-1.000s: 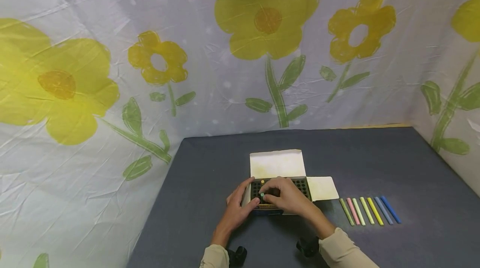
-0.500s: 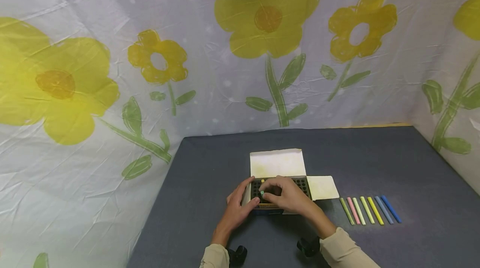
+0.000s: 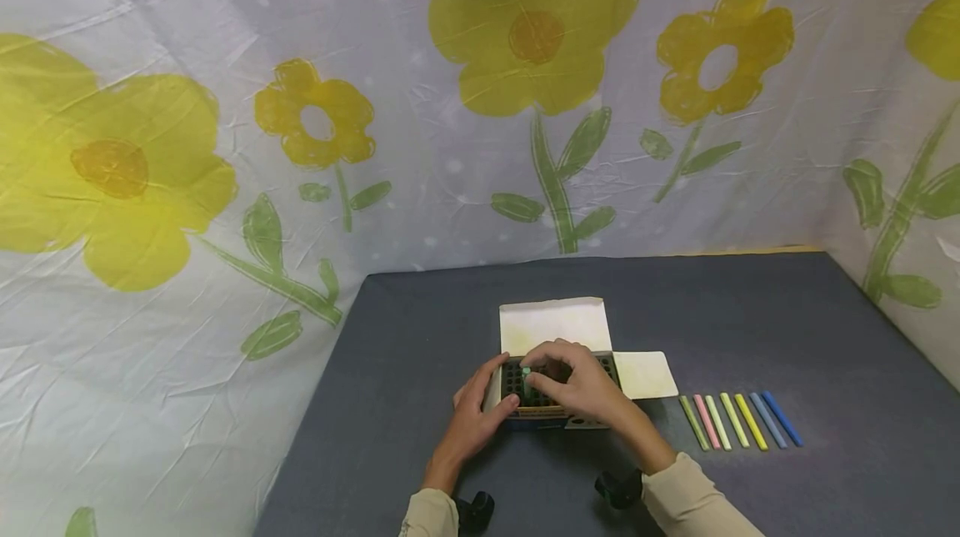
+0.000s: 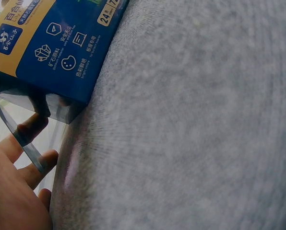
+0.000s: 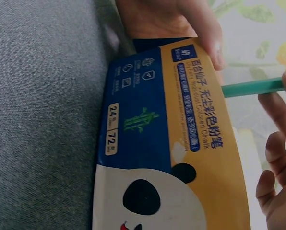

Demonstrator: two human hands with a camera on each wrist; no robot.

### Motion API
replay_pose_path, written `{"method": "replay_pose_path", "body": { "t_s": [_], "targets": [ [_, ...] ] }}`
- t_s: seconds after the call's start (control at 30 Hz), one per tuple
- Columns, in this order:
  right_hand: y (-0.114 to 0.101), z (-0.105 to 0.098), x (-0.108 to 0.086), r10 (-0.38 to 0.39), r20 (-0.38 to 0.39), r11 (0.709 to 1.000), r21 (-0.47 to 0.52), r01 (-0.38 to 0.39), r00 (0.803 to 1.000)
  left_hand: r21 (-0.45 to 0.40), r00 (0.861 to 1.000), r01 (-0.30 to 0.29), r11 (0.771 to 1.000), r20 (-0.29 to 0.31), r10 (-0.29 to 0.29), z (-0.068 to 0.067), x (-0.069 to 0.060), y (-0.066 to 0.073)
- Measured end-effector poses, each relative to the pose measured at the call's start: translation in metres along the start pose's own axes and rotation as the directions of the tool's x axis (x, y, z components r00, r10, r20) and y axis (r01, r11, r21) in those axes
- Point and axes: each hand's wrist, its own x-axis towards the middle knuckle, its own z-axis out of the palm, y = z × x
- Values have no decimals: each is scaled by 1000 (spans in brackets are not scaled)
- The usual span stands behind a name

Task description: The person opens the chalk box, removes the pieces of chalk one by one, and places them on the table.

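Observation:
In the head view an opened chalk box [image 3: 540, 413] stands on the dark table, its top a black grid of holes. My left hand [image 3: 472, 409] holds the box's left end, thumb on the front edge and fingers along the side. A green chalk stick [image 5: 251, 88] is pinched between thumb and fingertips of my right hand [image 3: 577, 385]. It stands upright above the holes; the right wrist view has it rising from behind the box's printed front [image 5: 133, 91]. Whether its lower end is still inside a hole is hidden.
Right of the box several chalk sticks lie in a row, among them a pink stick [image 3: 712, 423] and a dark blue stick [image 3: 782, 419]. A white lid flap [image 3: 555, 325] stands up behind the box, and a side flap [image 3: 647, 375] sticks out rightward. Flower-printed cloth [image 3: 420, 145] surrounds the table.
My right hand has risen slightly, lifting the green chalk stick so that more of it shows above the holes. My left hand has stayed on the box.

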Motion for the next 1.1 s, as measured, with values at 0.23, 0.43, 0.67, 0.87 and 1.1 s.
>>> {"method": "replay_pose_path", "body": {
  "t_s": [0.23, 0.43, 0.67, 0.87, 1.1],
  "targets": [
    [0, -9, -2, -17, -75, 999, 50, 21, 997, -14, 1000, 16, 1000, -9, -16, 1, 0, 2],
    [4, -20, -8, 15, -102, 997, 75, -7, 995, -20, 1000, 16, 1000, -18, -16, 1, -1, 2],
    [8, -36, -18, 82, -113, 994, 87, -73, 990, -29, 1000, -3, 1000, -22, 2, 0, -2, 1],
    [14, -51, -29, 87, -116, 994, 77, -78, 989, -19, 1000, -19, 1000, -24, 19, -1, -3, 2],
    [24, -68, -44, 80, -155, 996, 47, -74, 985, -6, 999, -29, 1000, -33, 29, 1, -1, -3]
  ]
}}
